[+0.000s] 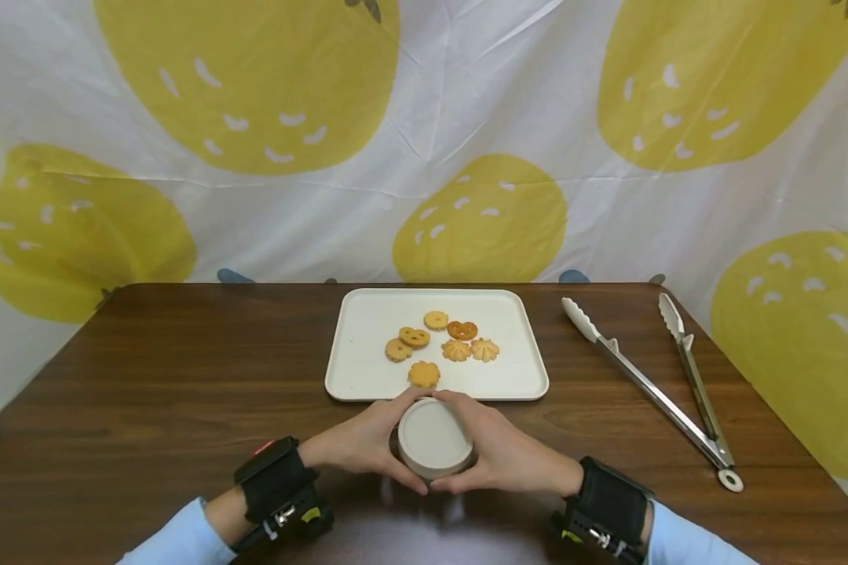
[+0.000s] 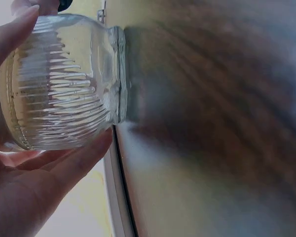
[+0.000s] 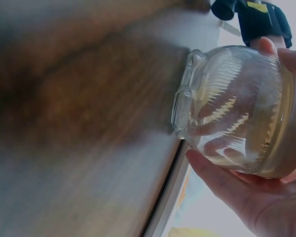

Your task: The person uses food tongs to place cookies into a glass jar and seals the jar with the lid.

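A clear glass jar [image 2: 64, 84] with ribbed sides and a pale round lid [image 1: 435, 436] stands upright in front of the tray, its foot right at the tabletop. My left hand [image 1: 371, 439] holds it from the left, thumb on the near side and fingers around the far side. From the right, my right hand [image 1: 498, 447] grips the same jar in a mirrored hold. Through the glass, the right wrist view shows no contents in the jar. Just beyond my fingertips lies a flower-shaped cookie [image 1: 424, 374] on the white tray [image 1: 356, 337].
Several more cookies lie in the tray's middle, among them a brown pretzel-shaped one [image 1: 462, 330] and a swirled one [image 1: 484, 350]. Metal tongs [image 1: 657, 395] rest spread on the wooden table [image 1: 184, 377] at the right. A lemon-patterned cloth [image 1: 480, 220] hangs behind the table.
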`<state>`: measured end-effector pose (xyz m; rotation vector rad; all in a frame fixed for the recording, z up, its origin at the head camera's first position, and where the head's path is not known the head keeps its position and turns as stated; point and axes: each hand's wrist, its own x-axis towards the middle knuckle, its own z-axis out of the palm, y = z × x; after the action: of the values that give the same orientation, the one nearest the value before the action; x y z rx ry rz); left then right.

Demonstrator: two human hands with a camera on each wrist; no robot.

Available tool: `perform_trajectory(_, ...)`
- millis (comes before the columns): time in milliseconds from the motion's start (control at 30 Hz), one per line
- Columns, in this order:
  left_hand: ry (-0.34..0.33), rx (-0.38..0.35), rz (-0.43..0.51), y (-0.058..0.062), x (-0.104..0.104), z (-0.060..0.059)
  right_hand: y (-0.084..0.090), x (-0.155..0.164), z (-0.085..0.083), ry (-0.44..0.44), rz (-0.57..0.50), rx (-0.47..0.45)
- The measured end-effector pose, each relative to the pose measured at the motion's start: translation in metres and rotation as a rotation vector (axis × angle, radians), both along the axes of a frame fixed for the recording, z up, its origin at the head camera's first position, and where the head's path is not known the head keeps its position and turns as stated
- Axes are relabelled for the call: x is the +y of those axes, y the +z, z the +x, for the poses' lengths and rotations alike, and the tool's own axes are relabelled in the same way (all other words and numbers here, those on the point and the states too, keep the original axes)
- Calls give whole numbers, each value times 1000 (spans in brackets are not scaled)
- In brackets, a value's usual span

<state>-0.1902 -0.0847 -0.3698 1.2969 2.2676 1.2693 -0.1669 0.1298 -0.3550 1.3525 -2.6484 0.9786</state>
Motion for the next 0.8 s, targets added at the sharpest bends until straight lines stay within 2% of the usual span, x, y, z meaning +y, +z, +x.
perform_trajectory(267, 77, 6, 3, -1, 3, -4, 6, 2, -11, 22, -8, -43)
perform_trajectory(400, 94, 14, 15, -1, 5, -4, 6, 3, -16, 33, -4, -60)
perform_trajectory(600, 113, -22, -14, 0, 6, -3, 4, 5, -19, 47, 18, -75)
perform_trajectory(700, 126, -28, -22, 0, 6, -3, 7, 3, -17, 16, 33, -62)
perform_trajectory(800, 141, -27, -25, 0, 7, -2, 10, -3, -10, -85, 63, 8)
